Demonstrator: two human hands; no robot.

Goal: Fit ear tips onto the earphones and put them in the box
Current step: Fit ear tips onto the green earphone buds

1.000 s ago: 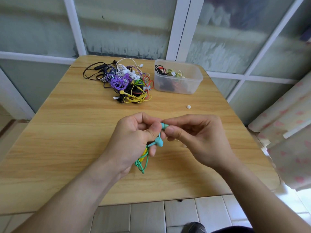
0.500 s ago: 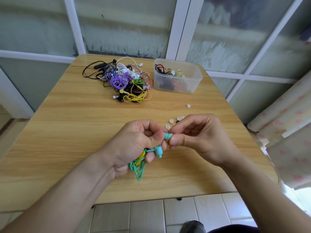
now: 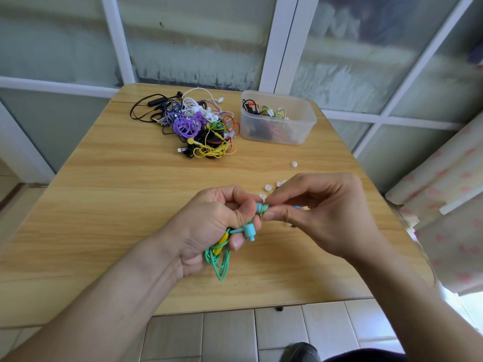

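Underneath everything runs a light wooden table (image 3: 109, 205) with a long grain, set against frosted glass panes in white frames (image 3: 271, 40), with pale floor tiles (image 3: 230, 333) visible past its near edge. Toward the far left of the tabletop lies a tangled heap of earphones (image 3: 198, 126), black, white, purple, yellow and red cords together. Nearer, the left hand (image 3: 206, 228) curls its fingers around a bundled mint-green earphone cord (image 3: 219, 262), one bare earbud (image 3: 249, 231) sticking out below the thumb. The second mint earbud (image 3: 261, 208) sits between both hands, pinched by the thumb and forefinger of the right hand (image 3: 321, 212). Loose white ear tips (image 3: 268, 188) are scattered on the wood just behind the hands, one more (image 3: 294, 164) lying farther back. Beyond them stands a translucent plastic box (image 3: 300, 126) holding several earphones. At the far right hangs a pale curtain with pink spots (image 3: 449, 199).
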